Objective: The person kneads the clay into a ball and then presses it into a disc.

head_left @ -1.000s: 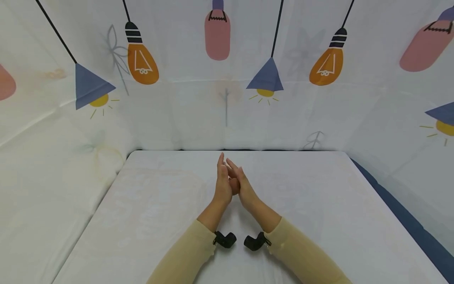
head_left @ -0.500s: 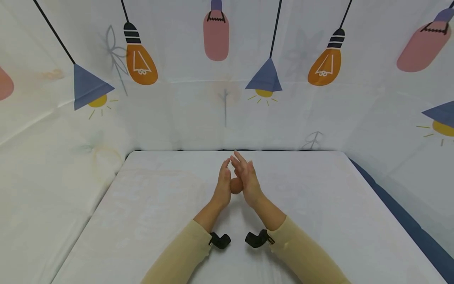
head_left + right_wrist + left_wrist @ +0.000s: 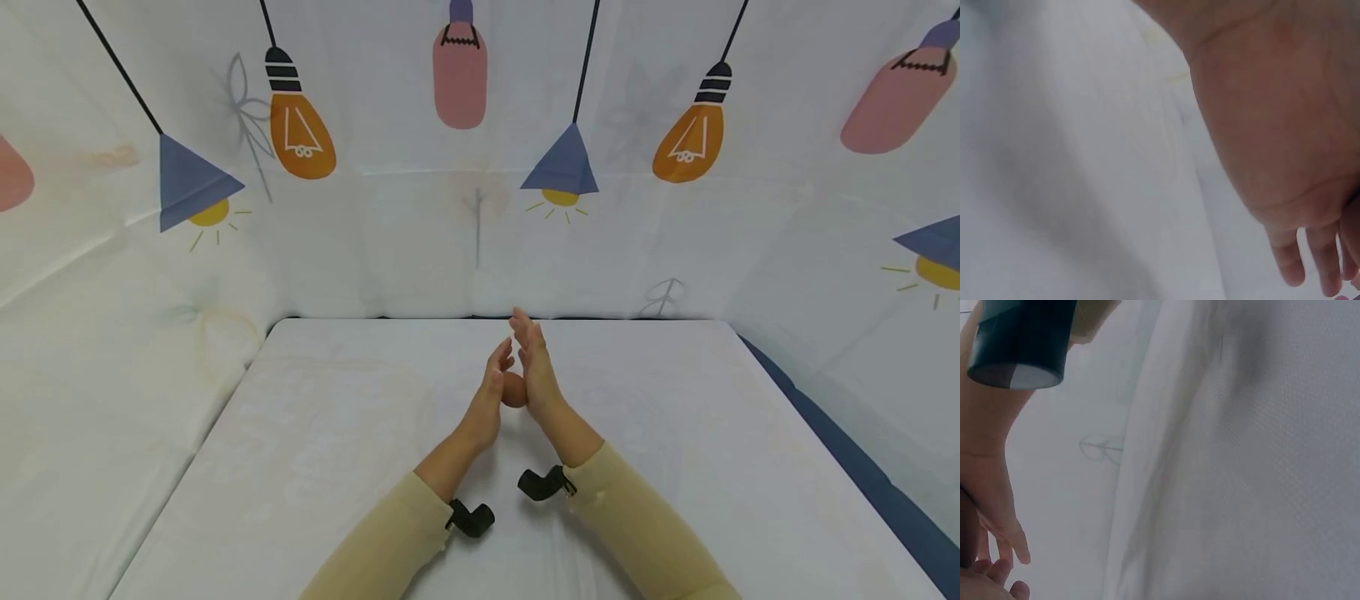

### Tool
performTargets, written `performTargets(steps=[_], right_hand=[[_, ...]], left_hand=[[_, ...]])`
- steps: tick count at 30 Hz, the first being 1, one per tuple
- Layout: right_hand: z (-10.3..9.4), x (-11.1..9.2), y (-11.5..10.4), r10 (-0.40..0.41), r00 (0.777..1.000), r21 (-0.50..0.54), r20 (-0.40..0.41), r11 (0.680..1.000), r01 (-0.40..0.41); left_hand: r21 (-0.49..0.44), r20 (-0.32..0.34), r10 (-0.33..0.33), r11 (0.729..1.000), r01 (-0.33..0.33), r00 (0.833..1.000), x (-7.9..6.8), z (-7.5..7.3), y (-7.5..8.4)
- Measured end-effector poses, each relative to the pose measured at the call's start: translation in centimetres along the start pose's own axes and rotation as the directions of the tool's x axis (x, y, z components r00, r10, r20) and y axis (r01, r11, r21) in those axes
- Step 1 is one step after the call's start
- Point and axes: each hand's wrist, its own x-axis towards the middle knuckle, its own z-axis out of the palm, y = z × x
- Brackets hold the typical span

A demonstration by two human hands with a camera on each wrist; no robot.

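Observation:
A smooth brown ball (image 3: pixel 513 390) sits between my two palms, above the middle of the table. My left hand (image 3: pixel 486 408) touches it from the left, its fingers nearly straight and pointing away from me. From the other side the palm of my right hand (image 3: pixel 542 379) presses on it, fingers extended and reaching farther forward than the left ones. In the left wrist view only a slice of the ball (image 3: pixel 967 531) shows at the left edge, beside the right hand (image 3: pixel 988 494). The right wrist view is mostly filled by the right palm (image 3: pixel 1272 125).
A white-covered table (image 3: pixel 315 467) lies under the hands. Behind it hangs a white cloth (image 3: pixel 405 233) printed with lamps and bulbs. Black wrist cameras (image 3: pixel 471 520) stick out from both sleeves. Blue fabric (image 3: pixel 832 433) shows past the table's right edge.
The hands rub back and forth against each other around the ball. Over the last half second the right hand has slid forward, and hands and ball have shifted slightly right.

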Motion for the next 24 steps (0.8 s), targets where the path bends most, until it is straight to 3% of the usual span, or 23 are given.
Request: performTargets(steps=[5,11,18,22,24], right_hand=[[-0.3,0.4,0.7,0.014,1.000,0.022,-0.007,1.000,-0.014],[-0.1,0.2,1.5,0.126,0.992,0.042,0.024,0.991,-0.127],[1.3,-0.8,2.0,0.190,0.974,0.136,0.125,0.969,-0.207],[2.0,-1.5,2.0,0.145,0.973,0.128,0.177,0.977,-0.169],[2.2,-1.8,2.0,0.116,0.972,0.108,0.205,0.984,-0.141]], left_hand=[[-0.103,0.012,0.042,0.994,-0.041,0.999,-0.1,0.1,-0.1],[-0.141,0.001,0.051,0.989,-0.051,0.999,-0.1,0.3,0.4],[-0.047,-0.119,0.039,0.998,-0.045,0.992,0.3,0.2,0.4],[-0.023,-0.205,0.054,0.998,-0.060,0.977,0.9,0.0,-0.1],[-0.031,-0.243,0.027,0.999,-0.035,0.970,1.2,-0.2,-0.5]])
